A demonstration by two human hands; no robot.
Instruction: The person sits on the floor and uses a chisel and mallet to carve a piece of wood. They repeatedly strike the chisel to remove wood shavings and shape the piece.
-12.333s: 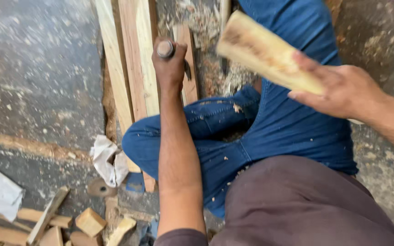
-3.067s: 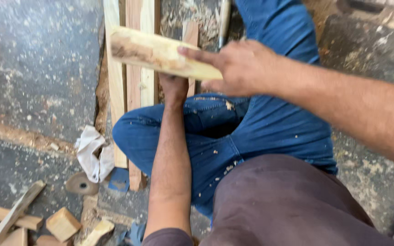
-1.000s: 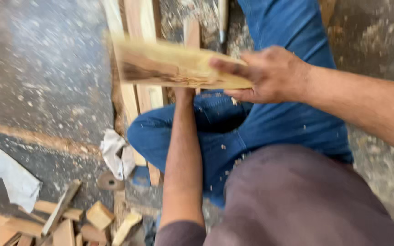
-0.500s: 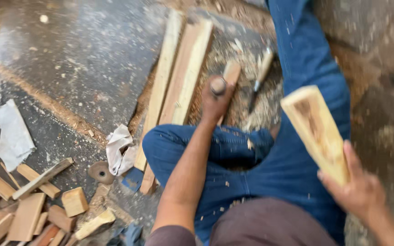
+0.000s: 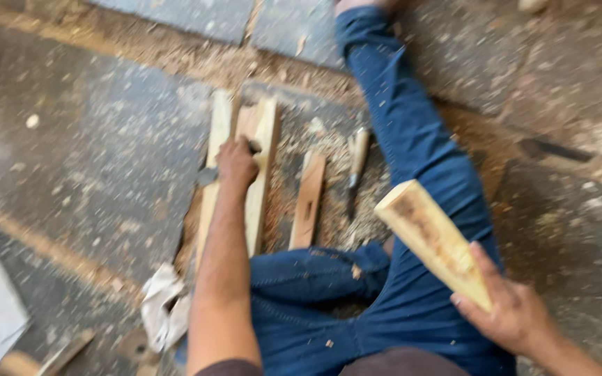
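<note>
Wooden mallet block (image 5: 435, 240), gripped in the right hand (image 5: 513, 313), hung raised above the lap while the left hand (image 5: 237, 161) clenched a chisel against the planks (image 5: 263, 150); striking seemingly came next, needing steady aim.

Motion blur softens everything; the left hand (image 5: 237, 161) hides most of a small dark tool (image 5: 208, 175), possibly a chisel.

Left of the long wood strips (image 5: 259, 174): open dusty floor (image 5: 92, 167), free passage. Between strips and outstretched leg (image 5: 412, 146) it's tight, with a short mortised block (image 5: 308, 202) and chisel (image 5: 355, 167) lying there. Crumpled cloth (image 5: 165, 313) blocks near the knee.
</note>
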